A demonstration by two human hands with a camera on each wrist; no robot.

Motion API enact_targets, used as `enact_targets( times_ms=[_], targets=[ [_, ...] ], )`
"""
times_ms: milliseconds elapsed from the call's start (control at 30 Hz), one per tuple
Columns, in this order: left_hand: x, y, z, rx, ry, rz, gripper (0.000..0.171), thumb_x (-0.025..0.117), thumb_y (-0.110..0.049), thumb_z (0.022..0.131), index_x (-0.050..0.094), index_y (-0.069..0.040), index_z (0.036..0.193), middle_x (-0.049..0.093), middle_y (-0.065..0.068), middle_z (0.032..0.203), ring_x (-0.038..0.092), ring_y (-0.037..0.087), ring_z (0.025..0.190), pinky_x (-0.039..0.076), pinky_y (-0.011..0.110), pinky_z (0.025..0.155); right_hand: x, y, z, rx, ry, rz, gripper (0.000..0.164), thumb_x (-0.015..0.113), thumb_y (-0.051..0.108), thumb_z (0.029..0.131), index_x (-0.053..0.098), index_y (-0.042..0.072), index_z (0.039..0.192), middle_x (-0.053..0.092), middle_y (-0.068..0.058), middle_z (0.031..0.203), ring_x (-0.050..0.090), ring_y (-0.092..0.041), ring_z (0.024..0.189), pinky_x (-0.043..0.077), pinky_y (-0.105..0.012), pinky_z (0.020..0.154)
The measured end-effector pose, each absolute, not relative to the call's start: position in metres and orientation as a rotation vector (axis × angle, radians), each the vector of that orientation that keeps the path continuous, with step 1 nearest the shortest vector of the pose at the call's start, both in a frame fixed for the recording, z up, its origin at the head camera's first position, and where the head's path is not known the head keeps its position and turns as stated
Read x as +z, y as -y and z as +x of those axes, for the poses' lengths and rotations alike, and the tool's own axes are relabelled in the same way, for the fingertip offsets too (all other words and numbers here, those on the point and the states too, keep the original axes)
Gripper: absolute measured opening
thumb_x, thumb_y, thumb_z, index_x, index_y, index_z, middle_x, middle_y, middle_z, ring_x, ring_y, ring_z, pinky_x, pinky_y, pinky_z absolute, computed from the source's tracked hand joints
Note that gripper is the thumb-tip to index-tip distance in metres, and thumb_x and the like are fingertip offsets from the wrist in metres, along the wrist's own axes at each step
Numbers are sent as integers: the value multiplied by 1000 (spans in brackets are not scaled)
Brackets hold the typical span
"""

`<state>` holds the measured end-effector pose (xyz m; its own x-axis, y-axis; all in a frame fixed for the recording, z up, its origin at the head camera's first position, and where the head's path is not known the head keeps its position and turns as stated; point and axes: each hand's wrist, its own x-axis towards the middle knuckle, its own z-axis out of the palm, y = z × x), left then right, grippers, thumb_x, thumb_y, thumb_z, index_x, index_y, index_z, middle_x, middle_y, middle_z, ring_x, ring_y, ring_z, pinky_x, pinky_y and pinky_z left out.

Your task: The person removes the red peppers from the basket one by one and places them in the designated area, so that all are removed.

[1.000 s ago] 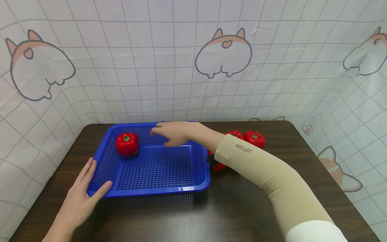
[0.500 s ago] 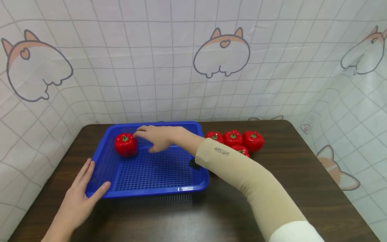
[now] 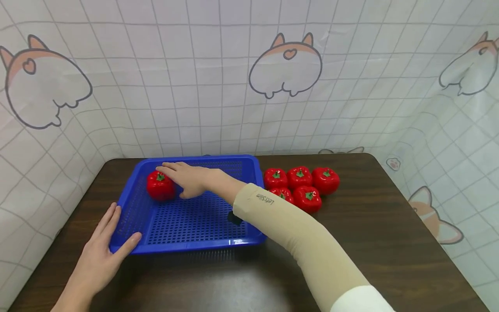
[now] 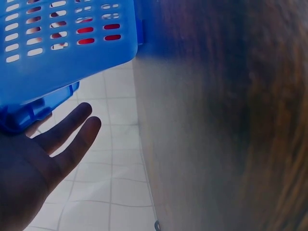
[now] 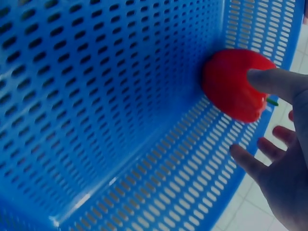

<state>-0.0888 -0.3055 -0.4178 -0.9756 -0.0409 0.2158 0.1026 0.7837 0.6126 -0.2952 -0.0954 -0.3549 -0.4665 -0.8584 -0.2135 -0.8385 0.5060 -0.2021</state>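
Note:
A red bell pepper (image 3: 159,189) with a green stem stands in the back left part of a blue perforated basket (image 3: 183,247). My right hand (image 3: 188,177) reaches over the basket, its fingertips overlapping the pepper's top in the head view. Seen from the right wrist, the thumb (image 5: 274,82) lies across the red pepper (image 5: 233,84), while the other fingers are spread apart and extended to its side. My left hand (image 3: 102,250) rests at the basket's front left corner, fingers straight along the left side and thumb by the front rim. The left wrist view shows these fingers (image 4: 72,137) extended beside the basket wall.
Several more red bell peppers (image 3: 308,198) stand in a cluster on the dark wooden table (image 3: 374,242), just right of the basket. A white gridded cloth (image 3: 218,95) with cartoon animals hangs behind and around the table.
My right hand has moved left across the basket to the pepper inside, and its arm has uncovered the peppers on the right. The left hand keeps its place at the basket corner.

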Motion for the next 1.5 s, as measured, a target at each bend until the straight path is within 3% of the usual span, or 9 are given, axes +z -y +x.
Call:
enact_targets(
  times_ms=[200,633,800,1033,1500],
  targets=[
    [-417,305,-89,-964,2748,-50,83,66,-35,101,19,-8,164,10,10,172,21,55,147,20,78,108,-361,108,-294,-87,-2520,-1473,93,70,16,98,6,17,166,-1,-4,172,7,-21,156,40,-28,111],
    [-418,306,-89,-974,2758,-52,83,66,-35,101,19,-8,164,9,11,171,20,55,148,19,79,108,-372,125,-292,-82,-2526,-1442,84,69,28,99,18,35,165,5,1,172,10,-21,156,33,-41,118],
    [-417,306,-90,-979,2766,-58,84,65,-35,101,17,-9,165,8,10,172,19,55,148,19,79,107,-375,127,-293,-15,-2546,-1434,82,69,31,99,20,40,164,10,0,171,13,-23,155,37,-39,116],
    [-417,306,-91,-982,2767,-59,83,65,-35,101,17,-10,165,8,10,172,18,55,148,19,78,108,-375,126,-294,-100,-2582,-1424,71,72,34,98,35,37,159,25,-2,163,30,-22,145,43,-34,108],
    [-419,305,-89,-985,2755,-64,83,65,-35,101,17,-9,165,8,9,172,17,53,149,18,77,109,-368,120,-292,-44,-2593,-1376,49,72,32,98,51,32,141,38,-3,146,46,-19,124,51,-29,94]
  ],
)
